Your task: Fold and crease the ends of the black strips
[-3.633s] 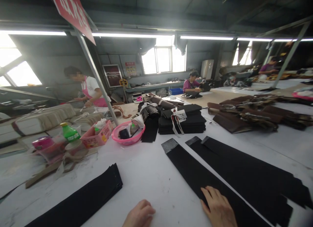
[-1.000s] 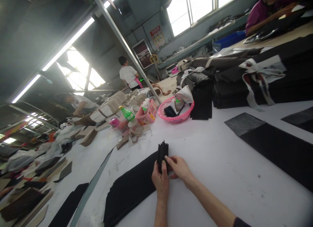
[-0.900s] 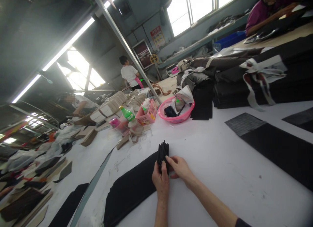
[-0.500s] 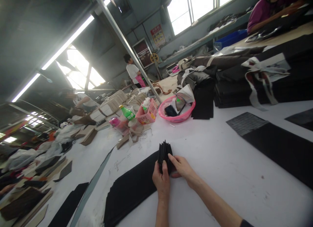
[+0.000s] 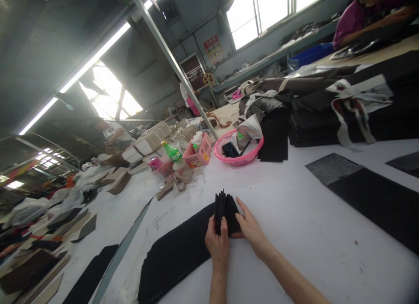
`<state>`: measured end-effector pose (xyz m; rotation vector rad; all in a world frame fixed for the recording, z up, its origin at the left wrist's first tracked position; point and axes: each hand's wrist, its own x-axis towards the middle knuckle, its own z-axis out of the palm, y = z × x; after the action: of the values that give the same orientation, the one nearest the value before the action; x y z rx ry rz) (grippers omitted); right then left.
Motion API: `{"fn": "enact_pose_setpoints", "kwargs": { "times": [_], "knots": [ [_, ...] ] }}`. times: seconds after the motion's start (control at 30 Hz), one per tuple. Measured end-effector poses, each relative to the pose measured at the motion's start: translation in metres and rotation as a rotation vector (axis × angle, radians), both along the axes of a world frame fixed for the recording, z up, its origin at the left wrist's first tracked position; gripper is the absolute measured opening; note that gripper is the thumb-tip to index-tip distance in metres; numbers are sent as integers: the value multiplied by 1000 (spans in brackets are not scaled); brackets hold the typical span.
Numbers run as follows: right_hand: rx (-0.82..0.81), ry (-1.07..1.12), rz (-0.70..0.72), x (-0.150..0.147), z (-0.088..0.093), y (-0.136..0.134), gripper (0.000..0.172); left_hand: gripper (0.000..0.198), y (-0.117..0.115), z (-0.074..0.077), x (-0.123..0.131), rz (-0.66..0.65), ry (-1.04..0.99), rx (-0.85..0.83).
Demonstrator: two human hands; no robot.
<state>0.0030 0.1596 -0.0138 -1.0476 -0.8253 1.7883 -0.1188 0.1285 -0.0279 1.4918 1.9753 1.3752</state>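
A long stack of black fabric pieces (image 5: 176,247) lies on the white table, its far right end bent upward so that the layers fan apart. My left hand (image 5: 218,243) is closed on this raised end, with the thumb on the near side of the edges. At the right side of the fan, my right hand (image 5: 252,229) has its thumb against several layers and its fingers around their outer side. Its index finger stretches upward, off the fabric. The layers between the hands are spread, with a gap between two groups.
A pink plastic basket (image 5: 240,162) of small items stands beyond my hands. Left of it are a pink box (image 5: 198,157) and a green bottle (image 5: 172,151). More black pieces (image 5: 376,203) lie at right, near a tied black bundle (image 5: 317,125). A co-worker in purple (image 5: 350,22) sits at back right.
My right hand has moved slightly right, drawing some black layers away from the rest, and its index finger has lifted. The left hand keeps its hold. The view has shifted slightly.
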Motion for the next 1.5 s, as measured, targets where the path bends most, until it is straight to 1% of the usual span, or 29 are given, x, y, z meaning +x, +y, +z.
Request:
{"fn": "enact_pose_setpoints", "kwargs": {
  "times": [0.03, 0.13, 0.17, 0.33, 0.43, 0.53, 0.67, 0.83, 1.07, 1.3, 1.5],
  "knots": [
    [16, 3, 4, 0, -1, 0, 60, 40, 0, 0, 0, -1, 1, -1],
    [49, 1, 23, -1, -1, 2, 40, 39, 0, 0, 0, -1, 6, 1],
    [53, -4, 29, -1, -1, 3, 37, 39, 0, 0, 0, -1, 7, 3],
    [47, -31, 45, -2, 4, 9, 45, 39, 0, 3, 2, -13, 7, 16],
    [33, -37, 55, -1, 6, 11, 48, 42, 1, 4, 3, -13, -2, 18],
    [19, -36, 64, -1, 6, 12, 46, 46, 1, 4, 4, -15, -15, 14],
    [16, -17, 79, 2, 5, 12, 42, 50, 1, 3, 3, -47, -73, 12],
    [38, 25, 105, 4, 3, 10, 41, 55, 1, -1, -1, -84, -132, 26],
    [78, 39, 124, 6, 2, 10, 47, 50, 1, -4, -5, -69, -36, 19],
    [98, 43, 150, 9, 0, 8, 54, 44, 1, -3, -4, -25, -21, -2],
    [113, 51, 161, 9, -4, 8, 58, 44, 0, -3, -4, 1, -20, 8]
  ]
}}
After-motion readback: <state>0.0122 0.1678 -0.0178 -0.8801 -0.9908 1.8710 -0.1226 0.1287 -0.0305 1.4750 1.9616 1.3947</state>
